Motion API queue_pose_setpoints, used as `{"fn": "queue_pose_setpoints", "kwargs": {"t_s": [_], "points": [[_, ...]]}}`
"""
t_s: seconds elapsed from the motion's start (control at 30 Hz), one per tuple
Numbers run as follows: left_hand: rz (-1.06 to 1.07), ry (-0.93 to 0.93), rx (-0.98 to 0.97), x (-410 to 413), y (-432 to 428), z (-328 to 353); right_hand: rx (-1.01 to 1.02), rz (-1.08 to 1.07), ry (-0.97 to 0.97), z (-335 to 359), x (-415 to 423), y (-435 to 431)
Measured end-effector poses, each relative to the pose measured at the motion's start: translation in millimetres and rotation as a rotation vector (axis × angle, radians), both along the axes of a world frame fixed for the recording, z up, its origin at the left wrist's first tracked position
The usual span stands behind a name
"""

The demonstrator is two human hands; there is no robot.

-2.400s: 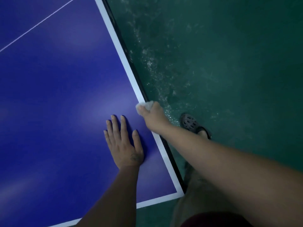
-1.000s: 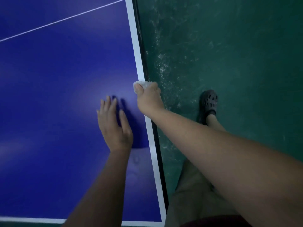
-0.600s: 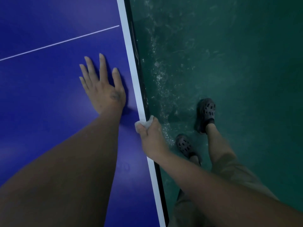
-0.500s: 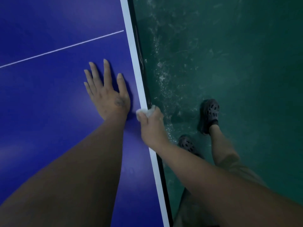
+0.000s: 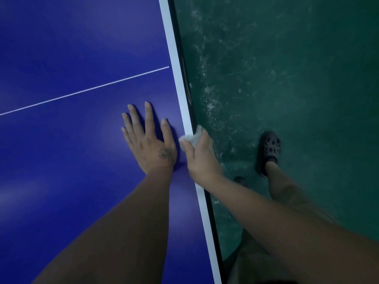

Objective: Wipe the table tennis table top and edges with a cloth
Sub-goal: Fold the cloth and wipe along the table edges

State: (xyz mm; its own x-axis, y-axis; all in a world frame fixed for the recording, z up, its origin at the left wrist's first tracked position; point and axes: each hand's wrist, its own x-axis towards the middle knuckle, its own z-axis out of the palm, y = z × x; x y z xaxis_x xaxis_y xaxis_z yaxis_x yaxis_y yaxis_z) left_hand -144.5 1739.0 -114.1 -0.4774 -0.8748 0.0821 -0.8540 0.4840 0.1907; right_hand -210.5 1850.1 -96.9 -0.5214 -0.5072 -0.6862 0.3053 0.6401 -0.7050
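Note:
The blue table tennis table (image 5: 71, 48) fills the left of the view, with a white border stripe (image 5: 178, 78) along its right edge and a thin white centre line (image 5: 86, 91) crossing it. My right hand (image 5: 200, 158) grips a small white cloth (image 5: 190, 138) wrapped over that edge, thumb on top and fingers down the dark side rim. My left hand (image 5: 147, 142) lies flat on the blue top just left of it, fingers spread and straight.
A dark green floor (image 5: 297, 78) with pale scuff marks lies to the right of the table. My foot in a dark perforated clog (image 5: 269, 150) stands there, about a hand's width from the table edge. My legs fill the lower right.
My right hand has slid the cloth along the table edge toward the centre line. My left hand has moved forward on the top with it. My feet have stepped along the floor.

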Motion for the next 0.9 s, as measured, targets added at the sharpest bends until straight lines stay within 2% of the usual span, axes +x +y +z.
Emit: {"fn": "queue_pose_setpoints", "kwargs": {"t_s": [0.17,0.4,0.57,0.67,0.77,0.9], "points": [[-0.007,0.000,0.000,-0.5,-1.6,0.3,0.049,-0.029,-0.017,1.8,-12.8,-20.1],[-0.017,-0.008,0.015,-0.8,-3.9,0.3,0.019,-0.037,0.024,-13.7,-99.5,-110.8],[-0.018,-0.042,0.037,-0.6,-2.9,4.0,-0.012,0.045,0.063,-2.7,-72.0,-70.7],[-0.020,-0.041,0.047,-1.6,-4.7,4.2,0.034,0.049,0.015,6.0,-50.1,-44.4],[-0.022,-0.033,0.044,-2.4,-4.7,3.8,0.091,0.030,0.016,7.1,-54.7,-57.7],[-0.015,-0.014,0.043,-2.9,-4.6,4.0,0.079,0.050,0.063,-5.2,-100.5,-106.2]]}}
